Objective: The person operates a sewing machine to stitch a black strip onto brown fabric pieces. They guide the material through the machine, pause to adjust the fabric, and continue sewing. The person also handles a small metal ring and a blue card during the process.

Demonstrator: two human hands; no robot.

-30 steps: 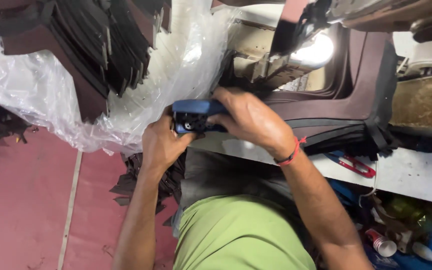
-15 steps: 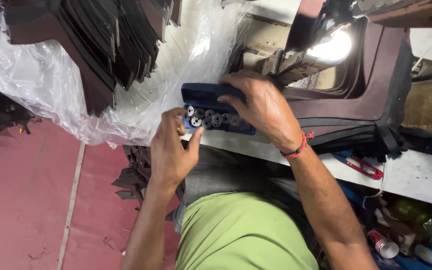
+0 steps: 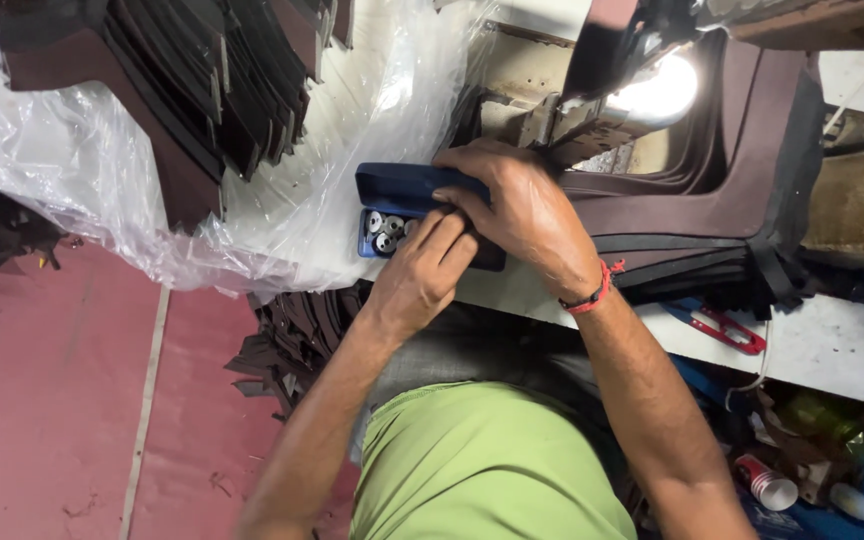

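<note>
- i see the blue case (image 3: 407, 195) lying open at the edge of the white work table (image 3: 832, 350), just beside the clear plastic bag (image 3: 282, 200) that is full of dark cut pieces (image 3: 202, 90).
- the case is long and narrow, dark blue, and inside stand small round metal bobbins (image 3: 384, 232) in a row.
- my right hand (image 3: 517, 205) lies on top of the case and presses it down; the fingers are bent over it, more a hold than a real grip.
- my left hand (image 3: 422, 270) reaches into the case with the fingertips on the bobbins; if it pinches one already, i cannot tell.
- in my judgement the risk is that the case tips at the table edge, then the bobbins roll out to the red floor (image 3: 52, 400).
- also the bag is touching the case and can push it.
</note>
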